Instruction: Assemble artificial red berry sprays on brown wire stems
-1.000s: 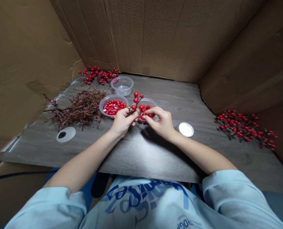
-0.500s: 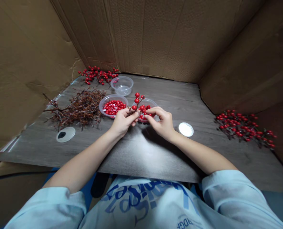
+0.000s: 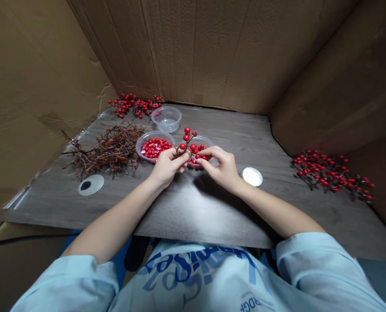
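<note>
My left hand is closed around a thin brown twig, whose upper tips carry several round red berries. Thumb and forefinger of my right hand pinch a red berry beside the twig's lower part; whether it touches the twig is unclear. Just behind both hands stands a clear tub of red berries, partly hidden by them. To its left is another clear tub, filled with red berries and some pale bits.
Bare brown twigs lie in a tangled heap at left. Behind stands a clear, empty tub. Berried branches lie at the back left and far right. A dark-spotted white disc and a bright white disc flank my arms. Cardboard walls enclose the table.
The view has shifted slightly. My right fingertips stay by the twig with the berry, and my left hand keeps its hold; little else differs.
</note>
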Action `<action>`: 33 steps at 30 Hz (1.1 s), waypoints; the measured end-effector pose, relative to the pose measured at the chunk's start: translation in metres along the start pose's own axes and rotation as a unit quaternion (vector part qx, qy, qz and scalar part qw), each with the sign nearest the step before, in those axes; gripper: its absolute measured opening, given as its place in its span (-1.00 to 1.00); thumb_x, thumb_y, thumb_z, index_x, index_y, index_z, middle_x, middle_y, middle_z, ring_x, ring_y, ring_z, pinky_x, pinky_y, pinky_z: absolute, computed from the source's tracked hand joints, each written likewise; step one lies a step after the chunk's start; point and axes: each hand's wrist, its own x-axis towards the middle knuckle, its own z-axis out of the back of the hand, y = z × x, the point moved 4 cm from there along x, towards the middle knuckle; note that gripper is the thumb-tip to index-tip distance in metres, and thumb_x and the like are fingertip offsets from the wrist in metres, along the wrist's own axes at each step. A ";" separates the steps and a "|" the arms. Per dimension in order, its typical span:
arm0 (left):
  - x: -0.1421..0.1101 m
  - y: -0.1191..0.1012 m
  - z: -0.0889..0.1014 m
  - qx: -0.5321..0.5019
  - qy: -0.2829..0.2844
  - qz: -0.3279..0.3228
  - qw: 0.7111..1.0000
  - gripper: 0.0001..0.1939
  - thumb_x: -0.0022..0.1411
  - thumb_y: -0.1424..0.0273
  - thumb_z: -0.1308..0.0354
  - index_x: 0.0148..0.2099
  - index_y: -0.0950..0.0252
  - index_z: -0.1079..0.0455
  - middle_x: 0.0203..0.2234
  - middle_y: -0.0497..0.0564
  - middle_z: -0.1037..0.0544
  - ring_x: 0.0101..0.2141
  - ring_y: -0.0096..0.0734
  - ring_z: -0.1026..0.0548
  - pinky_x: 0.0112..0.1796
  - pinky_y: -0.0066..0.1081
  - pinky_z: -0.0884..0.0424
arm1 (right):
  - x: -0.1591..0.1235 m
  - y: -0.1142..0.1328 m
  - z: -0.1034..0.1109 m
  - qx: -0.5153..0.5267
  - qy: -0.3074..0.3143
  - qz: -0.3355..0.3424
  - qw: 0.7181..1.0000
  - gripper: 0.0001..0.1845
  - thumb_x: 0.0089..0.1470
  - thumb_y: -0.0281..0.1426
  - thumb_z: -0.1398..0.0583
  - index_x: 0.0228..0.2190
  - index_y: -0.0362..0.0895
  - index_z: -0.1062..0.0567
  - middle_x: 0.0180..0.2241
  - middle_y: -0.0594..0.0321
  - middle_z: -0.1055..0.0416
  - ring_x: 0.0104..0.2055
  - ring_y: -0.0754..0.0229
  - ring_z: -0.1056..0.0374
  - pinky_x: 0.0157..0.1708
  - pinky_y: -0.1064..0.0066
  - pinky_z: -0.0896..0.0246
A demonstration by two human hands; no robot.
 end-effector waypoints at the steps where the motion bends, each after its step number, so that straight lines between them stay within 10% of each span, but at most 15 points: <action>1: 0.000 0.000 0.000 0.001 0.005 0.005 1.000 -0.68 -0.20 0.27 -0.33 -0.49 0.39 -0.33 -0.69 -0.11 -0.31 -0.67 -0.67 -0.23 -0.69 -0.64 -0.10 | 0.000 0.000 0.003 -0.008 0.007 0.008 1.000 -0.87 0.00 -0.36 -0.17 -0.37 -0.12 -0.48 -0.34 0.19 -0.48 -0.26 0.22 -0.37 -0.20 0.35 -0.27; 12: -0.011 -0.001 -0.033 0.139 0.177 0.060 0.972 -0.72 -0.08 0.25 -0.25 -0.46 0.40 -0.35 -0.70 -0.14 -0.28 -0.68 -0.69 -0.19 -0.67 -0.62 -0.11 | -0.007 0.004 0.060 -0.107 -0.104 0.132 0.980 -0.81 0.01 -0.46 -0.16 -0.26 -0.12 -0.45 -0.31 0.17 -0.46 -0.25 0.21 -0.36 -0.25 0.35 -0.29; 24: -0.020 0.010 -0.085 0.115 0.298 0.160 0.934 -0.67 -0.15 0.26 -0.28 -0.55 0.37 -0.22 -0.75 -0.18 -0.22 -0.71 -0.72 -0.14 -0.68 -0.62 -0.01 | -0.047 -0.006 0.102 -0.136 -0.080 0.158 0.975 -0.86 0.03 -0.50 -0.12 -0.38 -0.16 -0.49 -0.42 0.15 -0.44 -0.37 0.25 -0.33 -0.36 0.41 -0.29; 33: 0.006 0.015 -0.118 0.263 0.225 0.006 0.938 -0.68 -0.12 0.24 -0.26 -0.36 0.40 -0.42 -0.66 -0.07 -0.42 -0.63 -0.62 -0.31 -0.62 -0.58 -0.20 | -0.077 -0.055 0.147 -0.067 -0.117 -0.094 0.986 -0.85 -0.05 -0.34 -0.20 -0.48 -0.17 -0.51 -0.43 0.15 -0.46 -0.39 0.21 -0.34 -0.43 0.40 -0.22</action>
